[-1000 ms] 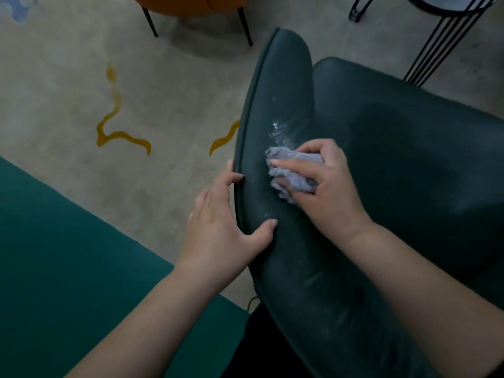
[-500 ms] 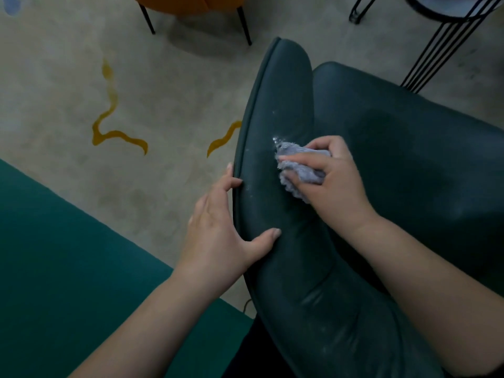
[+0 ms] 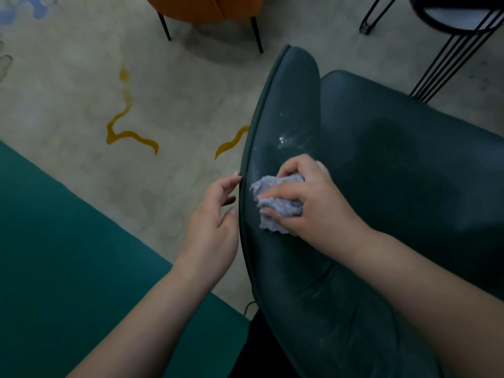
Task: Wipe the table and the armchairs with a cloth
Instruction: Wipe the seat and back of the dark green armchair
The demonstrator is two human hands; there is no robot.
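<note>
Change since the earlier frames: the right hand [image 3: 313, 197] and cloth [image 3: 275, 205] have slid down the armrest toward the person, leaving the wet patch [image 3: 286, 139] uncovered; the left thumb no longer hooks over the armrest top.
Teal rug [image 3: 68, 255]: fills the lower left; beige patterned floor [image 3: 163, 105] lies beyond it.
Orange chair [image 3: 204, 6]: top centre, well apart from the work.
Left hand [image 3: 215, 222]: empty, fingers loosely spread; fingertips touch the outer piped edge of the armrest, seemingly steadying it.
Green armchair [image 3: 409, 173]: dark leather-like upholstery; its left armrest [image 3: 283, 105] runs away from the person, with pale smears along the top.
Cloth: pale lilac terry, bunched into a wad on the armrest top, just right of the left fingertips.
Right hand: closed over the cloth, fingers curled across its top, pressing it against the upholstery; the cloth's left part sticks out from under the fingers.
Handling, judged: the cloth is probably light, soft and damp; it will likely crumple rather than slide flat, so a whole-hand hold on the wad suits it.
Black wire-legged table [image 3: 450, 45]: upper right, behind the armchair, untouched.
</note>
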